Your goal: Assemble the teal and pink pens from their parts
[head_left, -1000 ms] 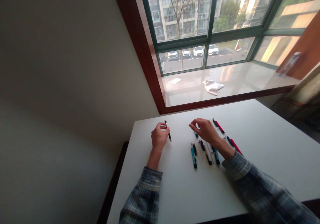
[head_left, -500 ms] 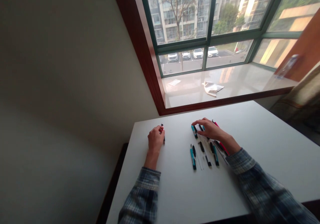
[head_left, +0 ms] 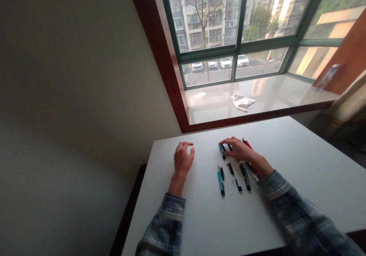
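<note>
The left hand (head_left: pixel 183 160) rests loosely curled on the white table (head_left: pixel 286 164), holding nothing visible. To its right, the right hand (head_left: pixel 238 148) lies spread over teal-and-black pens (head_left: pixel 222 151); more of them (head_left: pixel 220 180) lie in a row nearer its wrist, none picked up.

I have just one view to work with, the camera worn on the person's head, looking forward and down from above the near edge of the white table (head_left: pixel 286 180). It sits close enough that both plaid sleeves enter from the bottom of the frame, the left hand (head_left: pixel 183 160) and right hand (head_left: pixel 238 149) landing near the centre. The lens is wide: it takes in the wall on the left and the window (head_left: pixel 237 31) ahead, with straight edges bowing outward
</note>
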A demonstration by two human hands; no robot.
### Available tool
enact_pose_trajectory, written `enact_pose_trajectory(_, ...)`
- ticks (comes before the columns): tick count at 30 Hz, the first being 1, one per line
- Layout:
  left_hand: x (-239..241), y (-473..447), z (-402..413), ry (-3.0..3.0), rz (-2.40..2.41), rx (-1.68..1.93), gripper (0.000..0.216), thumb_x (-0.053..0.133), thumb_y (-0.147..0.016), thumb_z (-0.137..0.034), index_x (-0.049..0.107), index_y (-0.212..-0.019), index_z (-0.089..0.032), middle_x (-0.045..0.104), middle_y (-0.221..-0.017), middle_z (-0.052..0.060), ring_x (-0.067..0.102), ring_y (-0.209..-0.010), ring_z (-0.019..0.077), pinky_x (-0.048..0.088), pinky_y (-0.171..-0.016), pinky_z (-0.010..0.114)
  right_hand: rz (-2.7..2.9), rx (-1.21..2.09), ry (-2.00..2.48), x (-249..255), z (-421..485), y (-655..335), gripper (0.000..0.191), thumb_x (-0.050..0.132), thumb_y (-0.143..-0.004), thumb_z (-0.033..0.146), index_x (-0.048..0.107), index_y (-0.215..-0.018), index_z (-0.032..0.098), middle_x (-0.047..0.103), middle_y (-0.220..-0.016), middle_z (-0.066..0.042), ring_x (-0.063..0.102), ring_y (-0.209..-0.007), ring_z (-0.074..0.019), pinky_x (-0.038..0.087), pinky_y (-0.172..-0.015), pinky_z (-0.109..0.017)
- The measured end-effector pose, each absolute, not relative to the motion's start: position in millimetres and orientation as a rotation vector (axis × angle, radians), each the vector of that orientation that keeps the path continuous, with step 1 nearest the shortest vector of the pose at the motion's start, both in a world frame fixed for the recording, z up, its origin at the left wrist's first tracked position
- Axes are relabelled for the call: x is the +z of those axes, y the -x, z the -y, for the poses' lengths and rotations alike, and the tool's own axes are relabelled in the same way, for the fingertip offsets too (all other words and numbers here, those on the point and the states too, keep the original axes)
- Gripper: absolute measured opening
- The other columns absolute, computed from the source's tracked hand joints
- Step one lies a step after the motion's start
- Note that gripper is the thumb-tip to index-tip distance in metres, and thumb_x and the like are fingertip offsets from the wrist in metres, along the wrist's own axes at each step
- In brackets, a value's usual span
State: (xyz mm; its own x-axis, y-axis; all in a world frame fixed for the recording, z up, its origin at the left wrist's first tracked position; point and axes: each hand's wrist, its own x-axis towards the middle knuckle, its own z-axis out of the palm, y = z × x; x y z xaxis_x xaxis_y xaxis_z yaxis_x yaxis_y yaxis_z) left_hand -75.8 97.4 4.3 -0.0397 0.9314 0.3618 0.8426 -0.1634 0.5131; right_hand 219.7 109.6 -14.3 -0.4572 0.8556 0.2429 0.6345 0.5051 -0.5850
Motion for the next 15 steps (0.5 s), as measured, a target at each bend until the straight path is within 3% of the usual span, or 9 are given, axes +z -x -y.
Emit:
enact_pose_trajectory(8, 10, 60, -91, -1.902, -1.682, 1.106, 0.016, 0.063, -0.091, -0.028, 0.074, -0.102, -0.024, 0.071, -0.112, 0.005, 0.067, -0.090, 0.0193, 0.054, -0.084, 0.033, 2.124, 0.422, 1.180, -4, -109, -216, 0.046, 0.074, -0.083, 0.019, 0.067, -0.127, 0.029, 0.069, -0.119, -0.007, 0.060, -0.109, -0.0285, 0.051, -0.097, -0.048)
enact_pose_trajectory(15, -2, 38, -86, -1.451, -1.162, 1.018, 0.048, 0.074, -0.084, -0.049, 0.065, -0.119, -0.018, 0.075, -0.109, 0.012, 0.072, -0.095, 0.0213, 0.055, -0.081, 0.033, 2.042, 0.381, 0.899, 21, -81, -171, 0.045, 0.074, -0.088, 0.022, 0.064, -0.131, 0.032, 0.066, -0.123, -0.007, 0.061, -0.115, -0.0263, 0.052, -0.100, -0.043)
